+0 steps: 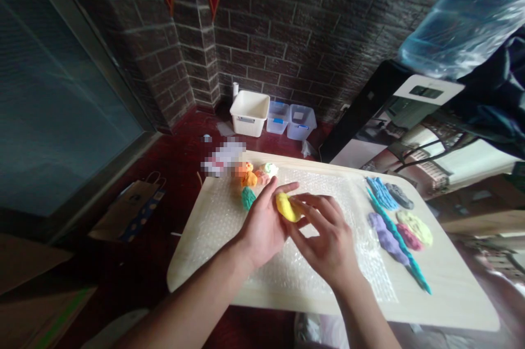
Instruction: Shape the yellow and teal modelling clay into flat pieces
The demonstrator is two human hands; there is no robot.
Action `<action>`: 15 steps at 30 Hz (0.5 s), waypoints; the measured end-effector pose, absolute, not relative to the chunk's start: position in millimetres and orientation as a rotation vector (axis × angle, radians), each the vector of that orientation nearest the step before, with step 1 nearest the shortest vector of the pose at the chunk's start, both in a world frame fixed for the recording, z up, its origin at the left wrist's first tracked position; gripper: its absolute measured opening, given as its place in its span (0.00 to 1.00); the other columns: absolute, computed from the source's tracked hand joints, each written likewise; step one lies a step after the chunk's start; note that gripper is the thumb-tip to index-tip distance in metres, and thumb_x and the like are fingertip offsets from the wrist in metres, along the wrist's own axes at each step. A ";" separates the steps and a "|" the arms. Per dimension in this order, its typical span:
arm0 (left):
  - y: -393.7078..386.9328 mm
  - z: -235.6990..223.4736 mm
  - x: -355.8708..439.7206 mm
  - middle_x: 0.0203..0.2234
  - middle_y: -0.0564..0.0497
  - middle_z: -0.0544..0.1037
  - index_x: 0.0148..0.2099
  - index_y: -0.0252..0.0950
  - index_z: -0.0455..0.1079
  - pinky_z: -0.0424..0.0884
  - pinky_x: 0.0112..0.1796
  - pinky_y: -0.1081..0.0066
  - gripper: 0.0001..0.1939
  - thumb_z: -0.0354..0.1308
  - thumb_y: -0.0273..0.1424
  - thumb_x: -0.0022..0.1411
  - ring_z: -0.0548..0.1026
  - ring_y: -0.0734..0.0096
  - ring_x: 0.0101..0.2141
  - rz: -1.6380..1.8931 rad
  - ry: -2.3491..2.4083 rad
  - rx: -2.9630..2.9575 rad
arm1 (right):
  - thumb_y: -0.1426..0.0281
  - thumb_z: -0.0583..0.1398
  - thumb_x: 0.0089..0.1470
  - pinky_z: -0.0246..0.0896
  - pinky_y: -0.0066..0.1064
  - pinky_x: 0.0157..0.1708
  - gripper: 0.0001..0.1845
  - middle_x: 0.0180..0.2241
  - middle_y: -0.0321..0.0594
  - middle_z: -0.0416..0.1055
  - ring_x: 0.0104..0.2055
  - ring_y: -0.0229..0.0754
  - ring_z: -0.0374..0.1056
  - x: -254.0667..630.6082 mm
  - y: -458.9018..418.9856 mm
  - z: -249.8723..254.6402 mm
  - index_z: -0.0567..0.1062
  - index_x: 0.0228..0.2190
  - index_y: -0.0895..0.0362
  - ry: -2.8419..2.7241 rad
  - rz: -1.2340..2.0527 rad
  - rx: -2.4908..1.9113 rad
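Yellow clay lump (pixel 287 207), smooth and rounded, is between the person's two hands, above the bubble wrap (pixel 221 234) that covers much of the pale wooden table (pixel 459 289). The left hand (pixel 266 223) is loosely spread, its thumb up and its fingers reaching out past the far side of the lump, which rests against it. The right hand (pixel 328 234) is partly closed, its bent fingers on the lump's right side and its thumb near the lower edge; how firmly it presses, I cannot tell.

Just beyond the left hand, a dark green clay lump (pixel 248 198) lies on the wrap, with orange clay lumps (pixel 248 176) and pale pinkish clay (pixel 264 175) farther off.

On the right part of the table, a long twisted turquoise clay strip (pixel 400 242) slants from far left to near right. Blue clay (pixel 382 193) and grey clay (pixel 400 196) lie at its far end, purple clay (pixel 388 238) on its left, pale yellow clay (pixel 416 227) and dark pink clay (pixel 409 238) on its right.

On the floor past the far edge are a white bin (pixel 250 119) and two translucent bins (pixel 301 124), near a dark brick wall (pixel 279 21).
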State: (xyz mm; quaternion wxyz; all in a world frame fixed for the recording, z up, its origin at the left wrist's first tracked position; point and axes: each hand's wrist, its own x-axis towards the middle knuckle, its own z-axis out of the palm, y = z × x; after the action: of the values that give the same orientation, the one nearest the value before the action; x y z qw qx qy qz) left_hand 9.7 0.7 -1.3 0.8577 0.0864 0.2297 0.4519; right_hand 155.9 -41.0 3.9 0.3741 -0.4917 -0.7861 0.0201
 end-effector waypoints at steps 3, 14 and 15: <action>5.4 -2.3 3.1 0.39 0.43 0.83 0.50 0.35 0.75 0.78 0.44 0.59 0.21 0.61 0.47 0.69 0.83 0.58 0.39 0.964 0.527 0.194 | 0.66 0.66 0.60 0.68 0.58 0.52 0.21 0.52 0.50 0.76 0.54 0.60 0.70 153.8 -41.8 9.6 0.78 0.54 0.54 -2.026 0.197 -1.191; 2.3 -1.6 -0.6 0.42 0.41 0.83 0.55 0.35 0.72 0.81 0.41 0.59 0.26 0.63 0.50 0.68 0.84 0.55 0.40 0.951 0.552 0.430 | 0.66 0.70 0.61 0.71 0.43 0.49 0.09 0.43 0.42 0.79 0.48 0.49 0.75 159.2 -36.1 0.5 0.79 0.43 0.51 -1.497 0.743 -1.226; 2.5 -2.4 -0.8 0.42 0.42 0.83 0.54 0.35 0.73 0.81 0.43 0.59 0.23 0.66 0.48 0.66 0.84 0.56 0.41 0.985 0.561 0.500 | 0.66 0.71 0.60 0.72 0.41 0.47 0.09 0.41 0.41 0.79 0.45 0.47 0.75 160.6 -35.1 -0.8 0.79 0.42 0.51 -1.407 0.757 -1.206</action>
State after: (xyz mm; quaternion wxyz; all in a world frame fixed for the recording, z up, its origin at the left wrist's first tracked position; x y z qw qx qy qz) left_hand -0.8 2.5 -2.4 0.8141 0.2341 0.2630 0.4617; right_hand 160.6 -35.1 -0.8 0.5394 -0.5072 -0.5918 0.3185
